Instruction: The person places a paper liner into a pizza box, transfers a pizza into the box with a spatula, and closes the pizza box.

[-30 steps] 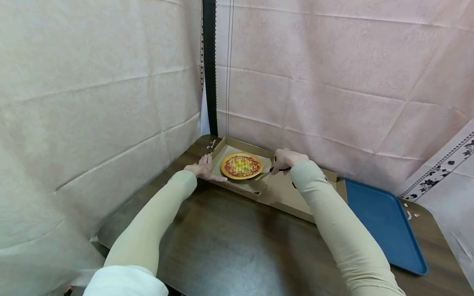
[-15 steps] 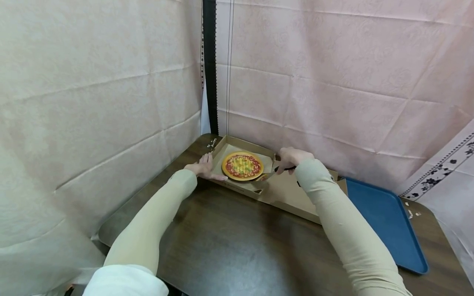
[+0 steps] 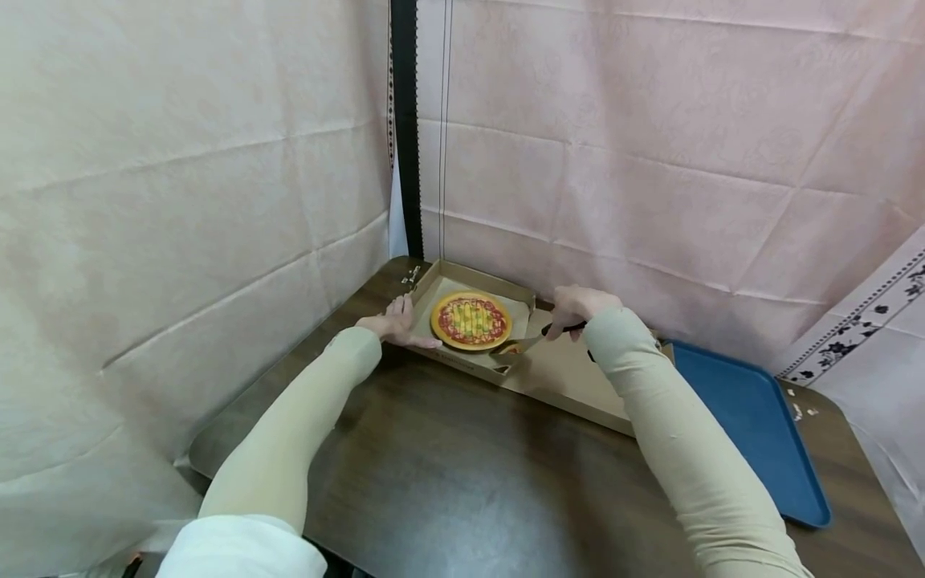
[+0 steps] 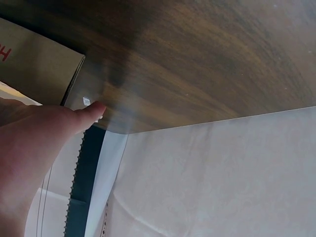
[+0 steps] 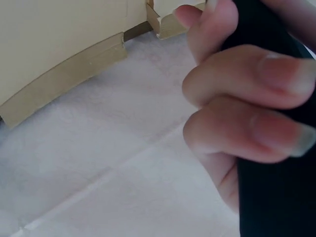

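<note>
A round pizza (image 3: 470, 320) with yellow and red topping sits on light paper in the left part of an open cardboard pizza box (image 3: 462, 363). My left hand (image 3: 393, 323) rests at that box's near left corner, fingers spread along its side. In the left wrist view, part of my left hand (image 4: 44, 128) shows beside the box corner. My right hand (image 3: 578, 307) grips the black handle (image 5: 276, 197) of a utensil. Its shiny metal blade (image 3: 531, 343) points left toward the pizza's near right edge; a red and yellow patch shows on the blade.
The flattened lid (image 3: 571, 385) spreads to the right of the box. A blue tray (image 3: 744, 433) lies beyond it on the dark wooden table (image 3: 448, 474). Pale cloth curtains (image 3: 650, 160) hang close behind and on the left.
My right hand has moved a little to the right, drawing the blade back from the pizza's edge. More of the blade's face now shows. My left hand keeps its place on the box corner.
</note>
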Demonstrator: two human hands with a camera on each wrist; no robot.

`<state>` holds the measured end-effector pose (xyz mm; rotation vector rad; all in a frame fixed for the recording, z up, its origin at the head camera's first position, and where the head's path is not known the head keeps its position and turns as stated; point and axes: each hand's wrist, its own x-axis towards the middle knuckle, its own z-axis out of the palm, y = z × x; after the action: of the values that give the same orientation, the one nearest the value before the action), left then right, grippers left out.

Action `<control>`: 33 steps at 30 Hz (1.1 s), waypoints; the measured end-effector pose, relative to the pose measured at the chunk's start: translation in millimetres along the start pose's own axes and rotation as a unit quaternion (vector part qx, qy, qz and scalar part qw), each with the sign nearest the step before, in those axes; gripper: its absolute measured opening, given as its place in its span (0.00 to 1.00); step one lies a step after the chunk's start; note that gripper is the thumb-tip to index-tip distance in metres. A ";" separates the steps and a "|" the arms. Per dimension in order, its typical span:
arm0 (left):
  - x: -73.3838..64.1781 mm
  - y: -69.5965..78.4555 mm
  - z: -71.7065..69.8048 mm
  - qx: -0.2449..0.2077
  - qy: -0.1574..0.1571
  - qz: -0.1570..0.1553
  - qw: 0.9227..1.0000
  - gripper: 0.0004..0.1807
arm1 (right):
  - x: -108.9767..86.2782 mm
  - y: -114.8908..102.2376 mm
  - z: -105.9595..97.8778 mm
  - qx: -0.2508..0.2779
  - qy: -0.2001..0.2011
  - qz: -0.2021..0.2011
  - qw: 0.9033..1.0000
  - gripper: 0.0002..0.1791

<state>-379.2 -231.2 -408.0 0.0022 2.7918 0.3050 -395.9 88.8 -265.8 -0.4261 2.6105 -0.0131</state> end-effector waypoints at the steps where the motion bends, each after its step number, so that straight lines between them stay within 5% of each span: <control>1: 8.3 -5.2 3.4 0.000 0.002 0.004 1.000 0.73 | 1.0 0.8 0.7 0.002 -0.002 -0.005 1.000 0.22; 8: -1.9 0.0 -5.0 -0.010 -0.005 0.003 1.000 0.70 | 6.7 -0.2 2.8 0.016 -0.015 -0.016 1.000 0.16; 14: 4.1 3.0 -5.7 -0.006 0.003 0.005 1.000 0.71 | 3.1 -5.6 0.1 0.011 -0.016 -0.006 1.000 0.15; 33: 1.5 0.3 -1.8 -0.017 -0.015 -0.007 1.000 0.71 | 11.0 -20.8 10.4 0.008 -0.014 0.004 1.000 0.22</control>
<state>-381.2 -231.2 -406.8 -0.0220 2.7556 0.3461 -393.9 66.4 -278.4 -0.4063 2.5832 -0.0260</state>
